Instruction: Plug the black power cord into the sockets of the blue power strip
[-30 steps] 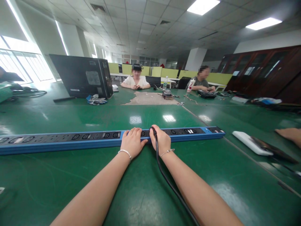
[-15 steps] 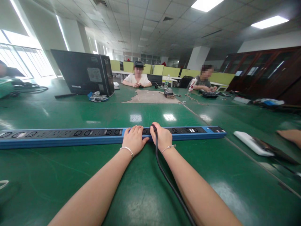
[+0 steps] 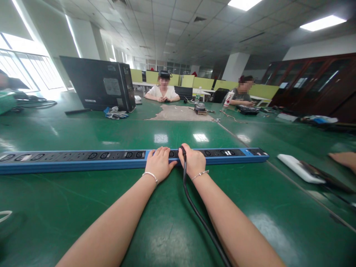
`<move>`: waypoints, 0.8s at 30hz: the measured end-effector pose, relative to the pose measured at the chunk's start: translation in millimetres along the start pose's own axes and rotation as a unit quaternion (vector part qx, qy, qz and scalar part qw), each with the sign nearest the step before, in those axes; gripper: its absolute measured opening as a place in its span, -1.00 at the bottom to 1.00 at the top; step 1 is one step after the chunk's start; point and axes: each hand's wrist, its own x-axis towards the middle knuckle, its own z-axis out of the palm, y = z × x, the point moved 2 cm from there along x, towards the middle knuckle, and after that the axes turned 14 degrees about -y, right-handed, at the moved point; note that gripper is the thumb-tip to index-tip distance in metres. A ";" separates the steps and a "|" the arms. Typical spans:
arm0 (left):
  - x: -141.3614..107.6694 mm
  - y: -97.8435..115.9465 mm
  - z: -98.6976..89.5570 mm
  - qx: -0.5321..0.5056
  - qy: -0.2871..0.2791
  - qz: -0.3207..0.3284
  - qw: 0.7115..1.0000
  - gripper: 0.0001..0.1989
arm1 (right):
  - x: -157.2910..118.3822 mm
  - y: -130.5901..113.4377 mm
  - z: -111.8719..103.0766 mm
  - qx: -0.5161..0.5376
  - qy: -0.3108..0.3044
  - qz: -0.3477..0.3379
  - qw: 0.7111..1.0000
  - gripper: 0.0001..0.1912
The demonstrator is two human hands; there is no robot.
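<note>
A long blue power strip (image 3: 75,165) with a row of black sockets lies across the green table. My left hand (image 3: 159,163) is laid over its middle, fingers across the top toward the far edge and thumb along the near side, holding it. Just to the right, my right hand (image 3: 193,161) is closed around a black power cord plug (image 3: 182,150) at the sockets. How far the plug sits in a socket is hidden by the fingers. Its black cord (image 3: 191,205) runs down toward me, beside my right forearm.
A black computer case (image 3: 97,83) stands at the back left, with gloves (image 3: 115,113) before it. On the right lie a white device (image 3: 300,168) and another person's hand (image 3: 343,159). Two people sit across the table, near a bottle (image 3: 198,94) and a bare patch (image 3: 180,113).
Both hands keep their hold on the strip and the plug, with hardly any movement. The view has shifted very slightly.
</note>
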 end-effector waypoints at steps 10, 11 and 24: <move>0.0 -0.1 -0.4 -0.020 0.008 -0.028 0.999 -0.40 | -1.9 15.1 2.8 0.047 -0.061 -0.007 0.997 -0.60; 0.0 -0.1 -0.5 -0.021 0.009 -0.026 0.999 -0.41 | -1.7 12.0 1.1 0.038 -0.065 -0.019 0.997 -0.61; 0.5 -0.3 -0.5 -0.016 0.012 -0.018 1.000 -0.43 | 3.2 6.1 -3.2 0.034 -0.083 -0.036 0.995 -0.61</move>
